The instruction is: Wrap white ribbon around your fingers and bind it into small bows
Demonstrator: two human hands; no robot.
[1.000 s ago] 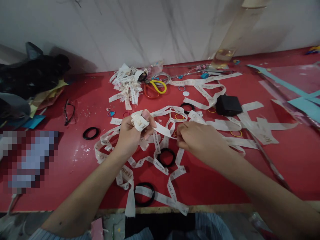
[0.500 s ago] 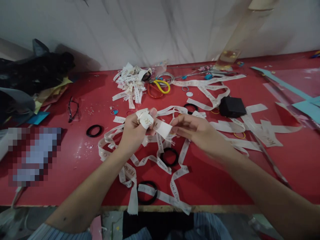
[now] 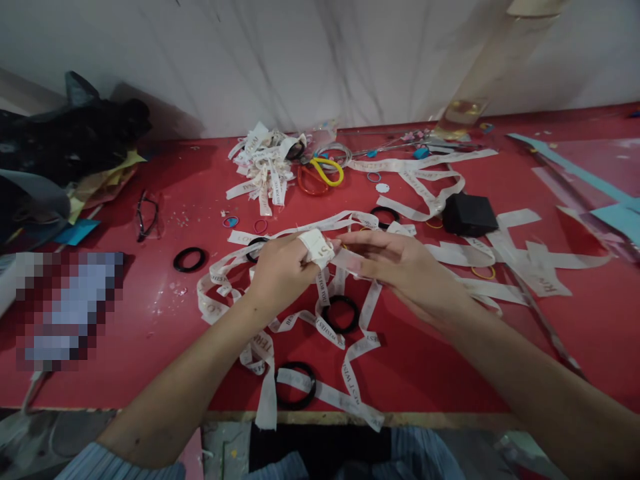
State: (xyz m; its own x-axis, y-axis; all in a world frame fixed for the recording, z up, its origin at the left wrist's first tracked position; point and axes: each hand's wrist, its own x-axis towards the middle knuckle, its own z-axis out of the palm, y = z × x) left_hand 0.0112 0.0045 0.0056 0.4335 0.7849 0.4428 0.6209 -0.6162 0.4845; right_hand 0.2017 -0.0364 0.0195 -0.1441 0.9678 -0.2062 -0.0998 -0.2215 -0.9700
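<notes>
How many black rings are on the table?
5: ring by the glasses, ring behind the left hand, ring between both wrists, ring at table edge, ring by the black box; others may hide.

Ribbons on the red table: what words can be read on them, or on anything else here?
"FOR YOU": on the ribbon hanging below the left hand.
"WISHES": farther down that ribbon, by a black ring; partly blurred.
All other ribbon print is too small or blurred to read.

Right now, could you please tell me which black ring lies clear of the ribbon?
The leftmost ring, near the glasses; the others lie among or under ribbon.
</notes>
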